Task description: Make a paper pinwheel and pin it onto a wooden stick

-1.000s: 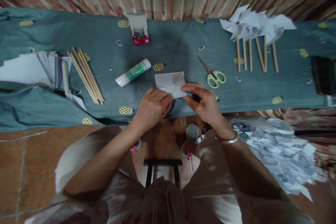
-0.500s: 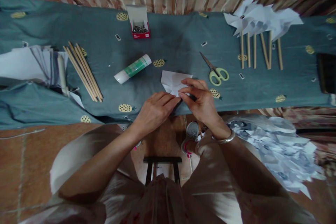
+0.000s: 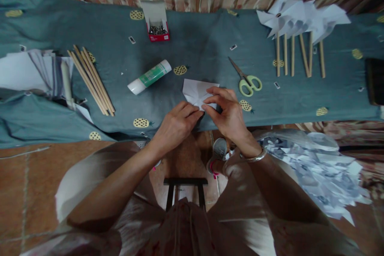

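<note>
A small white sheet of paper [image 3: 196, 90] with creases lies near the table's front edge, partly covered by my fingers. My left hand [image 3: 177, 125] is closed on its lower left side, fingertips pressed together. On the paper's right side, my right hand [image 3: 226, 109] pinches a part of it between thumb and fingers; the fingers hide the pinched spot. Green-handled scissors [image 3: 247, 82] lie just right of my right hand, blades apart a little. A white and green glue stick [image 3: 150, 77] rests on its side to the upper left of the paper.
Wooden sticks [image 3: 93, 82] and a stack of paper [image 3: 27, 72] lie at the left. An open box of metal pins [image 3: 157, 30] stands at the back. Paper pinwheels [image 3: 300, 20] on sticks lie at the right. Below the table is a bag of paper pieces [image 3: 318, 172].
My hands stay at the paper, with only a slight shift of the fingers; a little more of the paper's creased middle shows. The view has moved slightly.
</note>
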